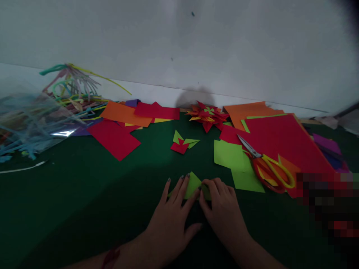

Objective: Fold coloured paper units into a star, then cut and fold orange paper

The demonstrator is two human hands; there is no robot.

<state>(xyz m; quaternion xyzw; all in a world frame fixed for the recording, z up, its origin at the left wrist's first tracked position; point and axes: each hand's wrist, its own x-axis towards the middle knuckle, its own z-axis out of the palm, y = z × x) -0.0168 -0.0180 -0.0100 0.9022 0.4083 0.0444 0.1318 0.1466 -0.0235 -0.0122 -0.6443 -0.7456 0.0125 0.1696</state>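
A small piece of light green paper (192, 185), folded to a peak, lies on the dark green table top under both hands. My left hand (174, 209) rests flat on it with fingers spread, pressing it down. At the paper's right corner, my right hand (221, 200) has its thumb and fingers pinched on the edge. Just beyond my fingers sits a small folded red and green paper piece (183, 145). Behind that, against the wall, stands a layered paper flower (207, 115) in red, orange and green.
Scissors (266, 160) with yellow and orange handles lie on red sheets (283, 138) at right, beside light green squares (232, 155). Red paper (114, 138) and orange paper (127, 114) lie at left, near a clear bag (30, 119) and colourful pipe cleaners (81, 84).
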